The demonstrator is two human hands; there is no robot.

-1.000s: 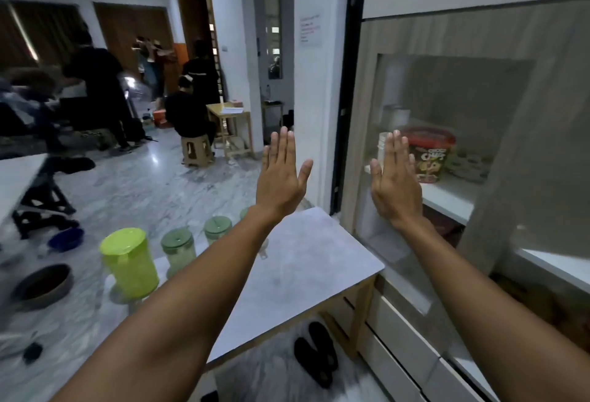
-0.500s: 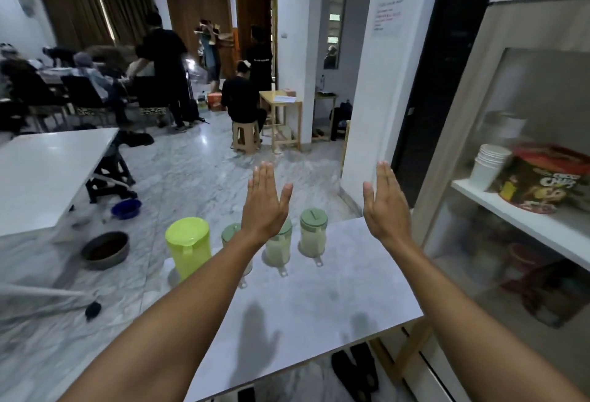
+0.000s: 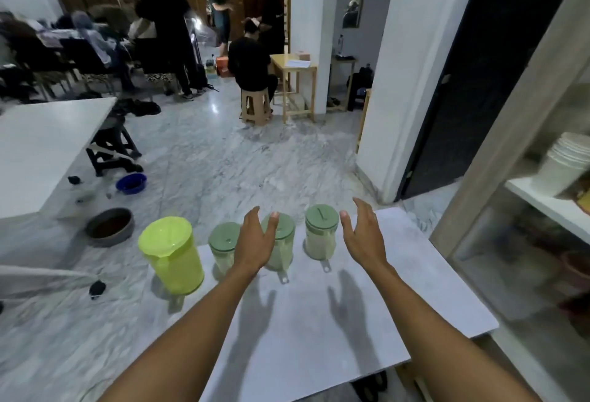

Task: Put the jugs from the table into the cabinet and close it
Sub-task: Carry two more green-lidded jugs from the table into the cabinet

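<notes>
Though near, jugs (image 3: 321, 232) beyond fingers (image 3: 344, 217).

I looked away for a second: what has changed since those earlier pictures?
Both hands came down from the cabinet towards the jugs. The left hand now hovers over the middle green-lidded jug, the right hand beside the rightmost one. Nothing is gripped. All four jugs, including the yellow jug, stayed put.

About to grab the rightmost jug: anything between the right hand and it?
Nothing visible. The right hand is open beside the rightmost green-lidded jug, only bare table between them.
</notes>
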